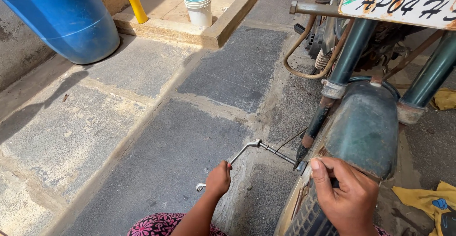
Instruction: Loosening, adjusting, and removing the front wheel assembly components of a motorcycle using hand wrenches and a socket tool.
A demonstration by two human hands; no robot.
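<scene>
The left hand [219, 179] is closed in a fist around the handle of a bent metal wrench [247, 151], whose shaft runs up and to the right from the fist to the axle end of a motorcycle's front wheel [304, 214]. The right hand [346, 195] is curled over the tyre and the lower edge of the dark green mudguard [363, 131], its fingers folded down at the axle beside the wrench's tip. Beyond that hand rise the fork legs [349, 55]. A yellow cloth [420, 199] lies just right of it. Far beyond the left hand stand a white bucket [199, 9], a yellow bottle [137, 7] and a blue barrel [66, 17].
</scene>
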